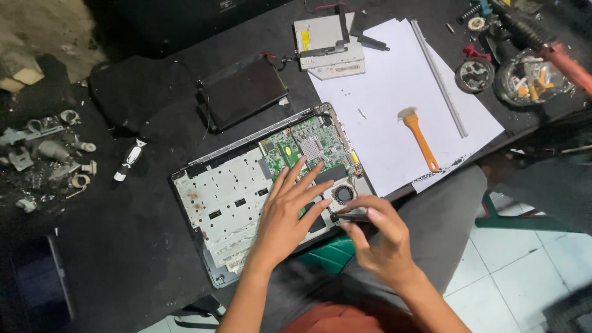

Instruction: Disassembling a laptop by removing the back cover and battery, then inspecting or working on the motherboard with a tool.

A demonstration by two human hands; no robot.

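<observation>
Both hands (290,213) on opened laptop (246,185)

Left hand (288,213) flat, palm down, fingers spread, resting on the opened laptop chassis (216,203), forearm straight, right hand (377,239) at the chassis's near right corner, fingers curled, pinching a thin dark tool (350,216), wrist bent

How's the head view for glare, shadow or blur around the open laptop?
Head view: the white paper is bright, nearly washed out; the open laptop is evenly lit and sharp; the left hand and right hand look slightly soft; the black table swallows detail at the dark left edge.
</observation>
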